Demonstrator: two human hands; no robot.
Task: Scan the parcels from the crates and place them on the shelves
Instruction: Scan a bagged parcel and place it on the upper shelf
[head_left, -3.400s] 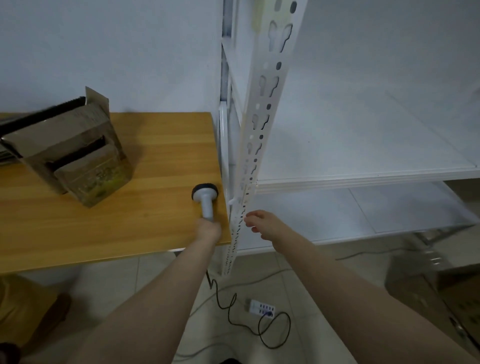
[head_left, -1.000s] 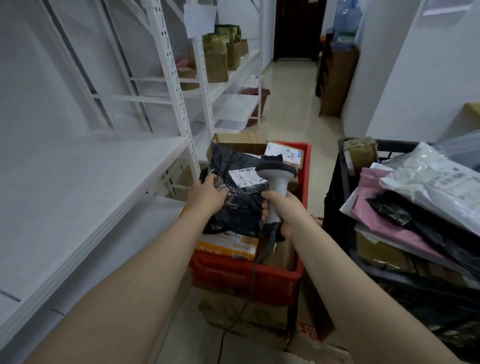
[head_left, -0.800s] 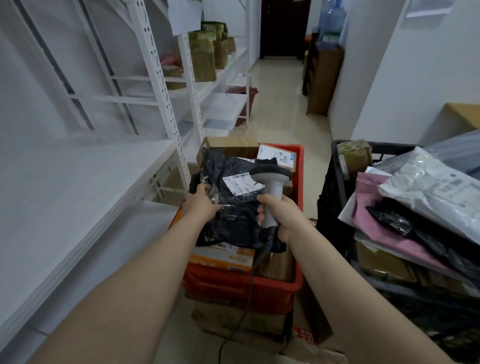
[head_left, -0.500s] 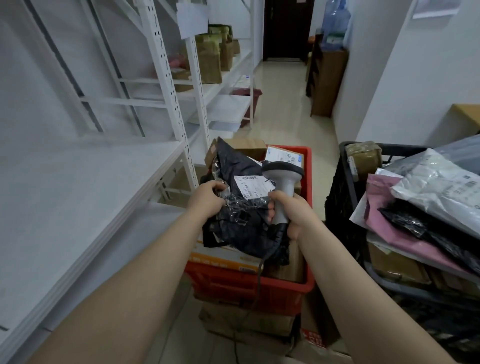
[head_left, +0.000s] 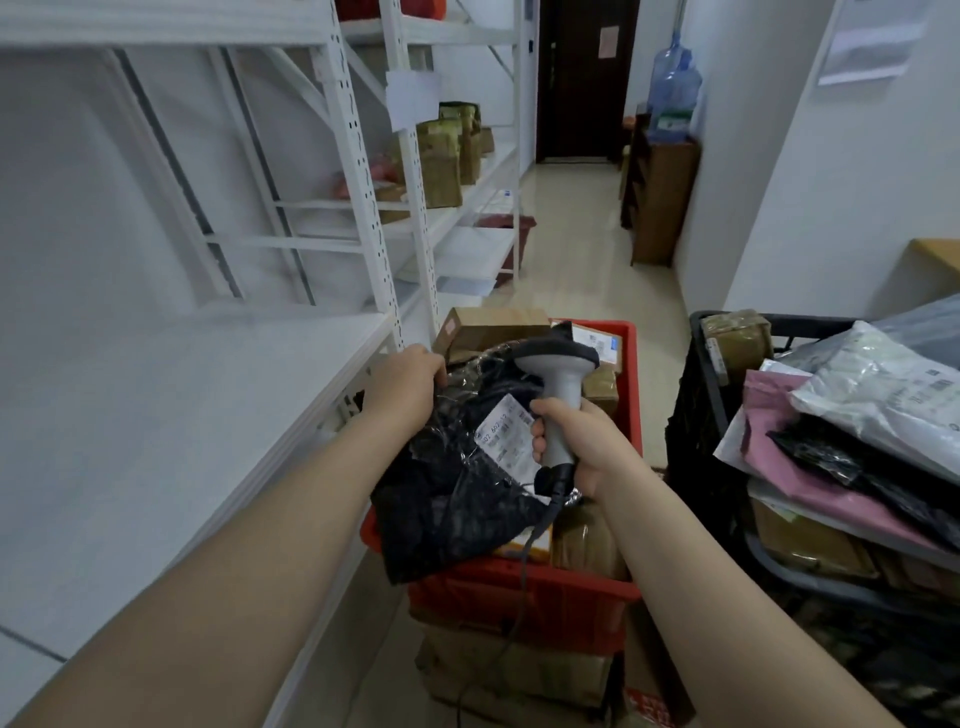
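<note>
Scanning is judged to be the step in hand. Nearest, a black parcel (head_left: 457, 499) is held over the near left corner of the red crate (head_left: 519, 597), its top edge gripped by the left hand (head_left: 410, 384) and its white label (head_left: 506, 436) turned upward. Just right of the label, the scanner (head_left: 558, 384) is gripped by its handle in the right hand (head_left: 576, 441), with the head raised above the label and apparently aimed away from it. Next, the head would need to be tilted down onto the barcode, after which the parcel could be laid on the white shelf (head_left: 182, 441) at the left. Farther off, brown parcels (head_left: 441, 166) are seen on the far shelves.
</note>
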